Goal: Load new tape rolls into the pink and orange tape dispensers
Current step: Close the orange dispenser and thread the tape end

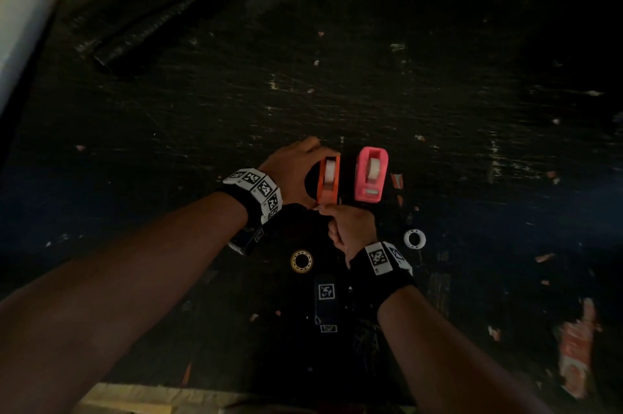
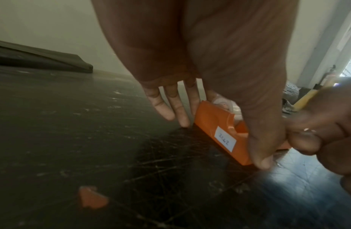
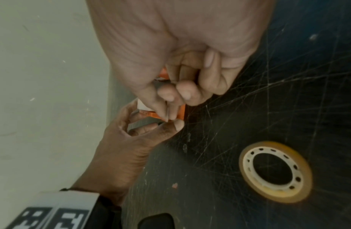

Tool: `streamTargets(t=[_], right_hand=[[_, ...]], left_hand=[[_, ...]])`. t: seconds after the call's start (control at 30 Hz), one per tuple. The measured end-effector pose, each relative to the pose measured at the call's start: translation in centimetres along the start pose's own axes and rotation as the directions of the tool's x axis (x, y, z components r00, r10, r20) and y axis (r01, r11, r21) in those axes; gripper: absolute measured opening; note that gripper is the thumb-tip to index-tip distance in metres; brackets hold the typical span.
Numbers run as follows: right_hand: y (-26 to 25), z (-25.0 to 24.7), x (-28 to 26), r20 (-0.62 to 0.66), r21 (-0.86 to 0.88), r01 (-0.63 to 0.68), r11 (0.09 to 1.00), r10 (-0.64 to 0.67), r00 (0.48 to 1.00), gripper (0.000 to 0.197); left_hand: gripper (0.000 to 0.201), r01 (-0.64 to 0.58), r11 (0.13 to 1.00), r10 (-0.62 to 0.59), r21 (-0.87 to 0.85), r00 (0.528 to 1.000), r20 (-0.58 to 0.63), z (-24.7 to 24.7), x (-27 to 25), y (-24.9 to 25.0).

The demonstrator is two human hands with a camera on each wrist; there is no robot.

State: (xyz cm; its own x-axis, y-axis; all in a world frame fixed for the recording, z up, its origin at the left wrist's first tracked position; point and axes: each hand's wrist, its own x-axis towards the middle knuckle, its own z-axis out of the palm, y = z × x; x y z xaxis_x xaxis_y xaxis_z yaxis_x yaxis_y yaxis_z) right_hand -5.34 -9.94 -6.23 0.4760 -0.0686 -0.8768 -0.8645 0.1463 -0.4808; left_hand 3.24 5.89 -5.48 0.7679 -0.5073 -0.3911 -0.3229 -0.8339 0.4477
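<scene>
While the left hand [image 1: 292,174] braces the orange dispenser [image 1: 327,181] on the counter [image 1: 438,83], thumb at the near end and straight fingers [image 2: 179,108] reaching down its far side to the counter, the right hand [image 1: 352,228] works at the cutter end. Right fingers [image 3: 171,106] are curled, thumb and forefinger pinched on what looks like a thin tape end (too thin and blurred to confirm). Orange dispenser already has a roll seated; white label [image 2: 225,140] on its side wall. Pink dispenser [image 1: 371,177] sits just beside it to the right, roll also seated, not touched. Two loose items nearer the person: yellowish tape roll [image 1: 301,261] lying flat, white core ring [image 1: 414,239] right of the right wrist. Counter is black, heavily scratched, with scraps of orange and pink residue.
</scene>
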Motion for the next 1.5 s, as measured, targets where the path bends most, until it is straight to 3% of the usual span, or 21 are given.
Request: streamTargets(t=[0.1,0.27,0.5,0.63,0.83,0.93,1.03,1.13,1.27,1.33,1.4,1.5], right_hand=[[0.6,-0.2,0.2,0.004,-0.004,0.050,0.999,-0.050,0.999,0.009],[1.9,-0.1,1.6,-0.099,-0.079,0.107,0.991,-0.115,0.988,0.012],[1.9,-0.1,2.5,-0.067,-0.074,0.157,0.985,-0.161,0.985,0.011],[1.3,-0.5,1.9,-0.126,-0.232,0.185,0.955,-0.218,0.968,0.022],[0.3,-1.7,0.1,-0.151,-0.466,0.259,0.846,-0.364,0.919,0.020],[0.2,-3.0,-0.9,-0.091,-0.648,0.310,0.696,-0.475,0.875,0.018],[1.0,-5.7,-2.3,-0.090,-0.786,0.317,0.531,-0.605,0.791,0.017],[2.2,-9.2,-3.2,-0.123,-0.850,0.289,0.440,-0.700,0.703,0.013],[3.8,-13.3,-3.4,-0.161,-0.878,0.255,0.405,-0.752,0.639,0.032],[4.2,-14.5,-3.3,-0.134,-0.892,0.236,0.386,-0.723,0.677,0.049],[4.3,-15.0,-3.1,-0.098,-0.898,0.231,0.375,-0.683,0.724,0.059],[4.4,-14.7,-2.8,-0.043,-0.894,0.279,0.352,-0.686,0.727,0.047]], left_hand=[[0.111,-0.001,1.000,0.001,0.009,1.000,-0.005,0.0,0.0,-0.1],[0.112,0.003,1.000,-0.003,0.007,1.000,0.005,0.0,0.1,-0.1],[0.113,0.007,1.000,-0.007,0.001,1.000,0.004,0.1,0.1,-0.1],[0.112,0.023,1.000,-0.023,-0.011,1.000,-0.003,0.1,0.1,0.0],[0.116,0.023,1.000,-0.024,-0.020,0.999,-0.022,0.3,0.0,0.2],[0.127,0.034,0.999,-0.035,-0.024,0.999,-0.025,0.7,-0.6,0.1],[0.134,0.094,0.991,-0.099,-0.098,0.994,-0.048,1.1,-2.0,0.5],[0.107,0.194,0.963,-0.228,-0.186,0.957,-0.180,2.1,-4.5,1.0],[0.053,0.203,0.940,-0.293,-0.273,0.892,-0.345,5.0,-8.9,1.9],[0.043,0.191,0.939,-0.278,-0.288,0.911,-0.303,6.9,-10.9,2.9],[0.051,0.167,0.948,-0.233,-0.272,0.945,-0.232,8.7,-12.2,3.9],[0.053,0.137,0.963,-0.178,-0.230,0.970,-0.167,10.4,-13.1,4.6]])
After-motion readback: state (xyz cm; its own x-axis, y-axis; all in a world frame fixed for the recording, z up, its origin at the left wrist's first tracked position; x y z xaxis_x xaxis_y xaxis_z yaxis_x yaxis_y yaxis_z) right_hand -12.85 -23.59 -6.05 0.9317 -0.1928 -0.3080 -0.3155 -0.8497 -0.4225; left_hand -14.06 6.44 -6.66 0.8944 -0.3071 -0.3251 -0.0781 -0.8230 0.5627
